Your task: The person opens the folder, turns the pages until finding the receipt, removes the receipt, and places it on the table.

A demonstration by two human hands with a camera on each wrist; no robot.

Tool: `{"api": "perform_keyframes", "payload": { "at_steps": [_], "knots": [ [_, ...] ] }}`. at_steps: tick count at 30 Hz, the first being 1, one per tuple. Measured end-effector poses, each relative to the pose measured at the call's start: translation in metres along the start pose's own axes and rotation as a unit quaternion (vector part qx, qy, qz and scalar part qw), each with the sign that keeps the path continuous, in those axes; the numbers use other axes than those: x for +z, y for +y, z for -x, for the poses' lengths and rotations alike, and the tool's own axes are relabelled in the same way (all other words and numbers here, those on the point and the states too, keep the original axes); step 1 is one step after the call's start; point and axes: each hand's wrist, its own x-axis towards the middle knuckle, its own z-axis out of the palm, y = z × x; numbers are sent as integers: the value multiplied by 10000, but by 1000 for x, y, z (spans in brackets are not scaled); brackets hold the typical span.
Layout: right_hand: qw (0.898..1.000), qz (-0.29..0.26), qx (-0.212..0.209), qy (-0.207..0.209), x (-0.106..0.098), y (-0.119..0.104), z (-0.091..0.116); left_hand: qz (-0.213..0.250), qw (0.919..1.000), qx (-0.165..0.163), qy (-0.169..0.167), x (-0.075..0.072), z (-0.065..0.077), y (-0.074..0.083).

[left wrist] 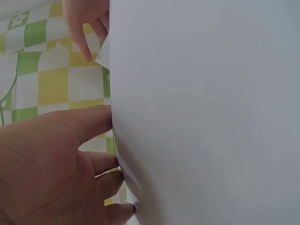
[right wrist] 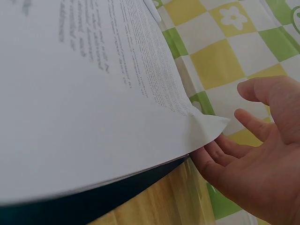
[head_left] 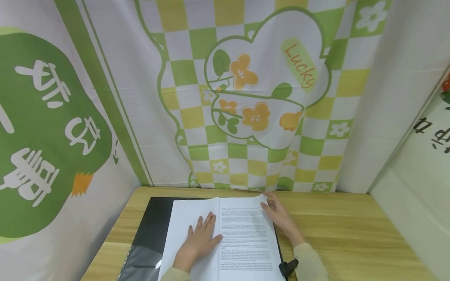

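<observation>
Bottom center, the left hand has fingers fanned on the left page, but the right hand's loose ones could crease that curled corner by pushing.

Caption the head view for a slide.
Left hand resting on an open white paper booklet, right hand at its upper-right corner, black plastic folder beneath.

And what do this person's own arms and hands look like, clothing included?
The left hand and right hand are bare, with no gloves or rings visible. The left sleeve and right sleeve are plain pale beige. A small black device sits at the right cuff; its details are too small to tell.
</observation>
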Motion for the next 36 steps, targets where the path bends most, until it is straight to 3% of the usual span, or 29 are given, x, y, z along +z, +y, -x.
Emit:
{"api": "perform_keyframes", "payload": {
  "at_steps": [13,25,36],
  "knots": [
    [9999,-3,-84,-88,3,0,-6,-88,9997,-168,-147,17,-1,-22],
    [9984,-505,-255,-82,5,-5,12,21,9997,-67,-226,0,6,-11],
    [9993,-359,-16,-53,-1,-9,23,-36,9994,-243,-239,15,0,-29]
  ]
}}
